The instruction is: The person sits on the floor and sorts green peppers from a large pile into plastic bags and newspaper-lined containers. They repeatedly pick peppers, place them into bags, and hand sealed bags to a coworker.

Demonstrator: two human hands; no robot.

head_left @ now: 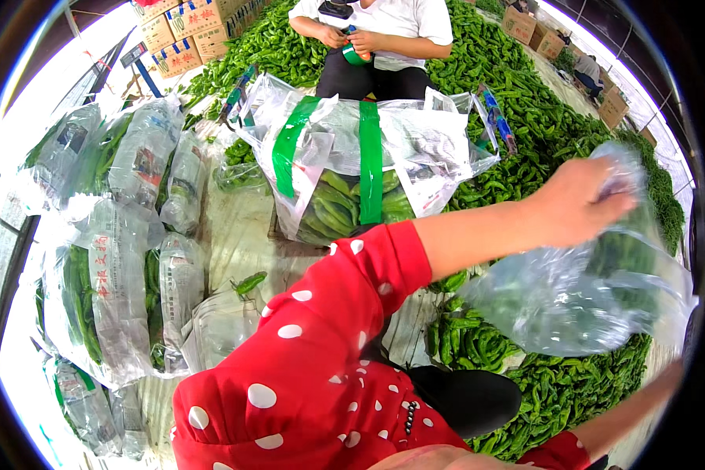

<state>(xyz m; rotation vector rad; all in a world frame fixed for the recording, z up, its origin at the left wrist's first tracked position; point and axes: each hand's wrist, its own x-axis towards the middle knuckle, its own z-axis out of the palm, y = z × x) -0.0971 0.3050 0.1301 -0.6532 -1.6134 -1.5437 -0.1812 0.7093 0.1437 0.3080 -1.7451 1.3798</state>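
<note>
My left hand (593, 202) reaches across to the right and is closed on the gathered top of a clear plastic bag (570, 299), which is blurred by motion. Green peppers show behind and through the film. My right forearm (628, 405) rises at the lower right; its hand is hidden or cut off near the picture's rim. In front of me stands a large packed bag of green peppers (335, 205), lined with printed paper and crossed by two green tape strips (371, 164). A loose green pepper (251, 283) lies on the pale ground sheet.
Packed clear bags of peppers (117, 288) stand at the left. A co-worker (382, 47) sits beyond the taped bag, holding a green tape roll (355, 56). Heaps of loose peppers (517, 123) spread behind and to the right. Cardboard boxes (176, 56) and a scale display (134, 54) are at the upper left.
</note>
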